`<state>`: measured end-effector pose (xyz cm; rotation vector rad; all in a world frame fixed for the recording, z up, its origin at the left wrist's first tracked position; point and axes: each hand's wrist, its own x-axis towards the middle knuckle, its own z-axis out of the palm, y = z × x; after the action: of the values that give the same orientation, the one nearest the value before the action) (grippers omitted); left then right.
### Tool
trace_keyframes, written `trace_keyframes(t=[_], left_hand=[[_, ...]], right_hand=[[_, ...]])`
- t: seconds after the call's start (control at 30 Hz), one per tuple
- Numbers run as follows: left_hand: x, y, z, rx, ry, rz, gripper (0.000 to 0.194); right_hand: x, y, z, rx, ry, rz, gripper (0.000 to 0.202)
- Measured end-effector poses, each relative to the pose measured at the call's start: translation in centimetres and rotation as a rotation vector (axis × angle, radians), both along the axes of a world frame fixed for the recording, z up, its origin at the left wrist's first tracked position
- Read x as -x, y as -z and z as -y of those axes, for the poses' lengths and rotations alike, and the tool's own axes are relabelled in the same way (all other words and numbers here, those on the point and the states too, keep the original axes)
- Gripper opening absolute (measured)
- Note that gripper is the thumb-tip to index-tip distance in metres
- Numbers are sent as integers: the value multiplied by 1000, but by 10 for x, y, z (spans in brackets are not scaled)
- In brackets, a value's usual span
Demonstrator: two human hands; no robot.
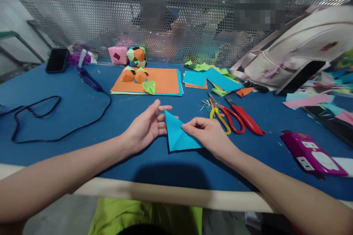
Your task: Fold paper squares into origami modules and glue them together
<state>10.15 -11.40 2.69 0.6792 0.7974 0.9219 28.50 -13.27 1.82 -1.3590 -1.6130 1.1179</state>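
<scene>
To the left of the left hand, a glue gun (89, 80) is lying with its cord trailing. Beyond the left hand, a stack of orange paper (165, 80) is resting flat.

The left hand (147, 128) is opening its palm toward the work, fingers extending behind the sheet's left edge; whether they are touching it cannot be told. Between the hands, the creased blue paper triangle (178, 136) is pointing one corner up and away from the wearer.

Handling: the triangle is probably weighing almost nothing. Expect crisp paper, stiff along the creases, yielding across the faces, with little slip against dry skin. The narrow corner is likely the weakest point, bending or tearing if pressed.

The right hand (213, 136) is pinching the upper right edge, thumb on the near face. This edge is offering a sound hold; light, flat fingertip pressure is suiting it best.

Beyond the right hand, scissors (224, 110) and a red utility knife (248, 119) are lying.
</scene>
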Motion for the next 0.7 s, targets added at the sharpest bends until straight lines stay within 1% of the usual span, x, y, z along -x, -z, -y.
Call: trace_keyframes(t=[0.13,0.23,0.3,0.33,0.4,0.47,0.53,0.57,0.63,0.7], left_hand=[[-7,6,8,-16,70,-98,20],[-7,8,9,-30,33,-119,19],[-4,7,7,-21,2,-127,18],[-2,6,5,-12,-5,-135,17],[0,4,2,8,-27,-161,19],[2,3,0,14,-58,-176,20],[3,2,-1,9,-69,-169,18],[4,2,-1,5,-67,-159,17],[4,1,-2,1,-66,-147,15],[4,-1,-2,1,-75,-145,15]], right_hand=[[2,0,0,15,-12,17,30],[1,-1,0,-17,-10,103,43],[-1,-2,-1,-22,-62,140,46],[-2,-3,-1,-12,-110,144,44],[-4,-6,-1,50,-207,132,36],[-7,-7,-1,135,-247,117,32],[-8,-8,-1,167,-219,137,34],[-9,-8,-1,144,-192,164,36],[-9,-8,-1,55,-146,221,42],[-8,-8,-2,-26,-132,250,45]])
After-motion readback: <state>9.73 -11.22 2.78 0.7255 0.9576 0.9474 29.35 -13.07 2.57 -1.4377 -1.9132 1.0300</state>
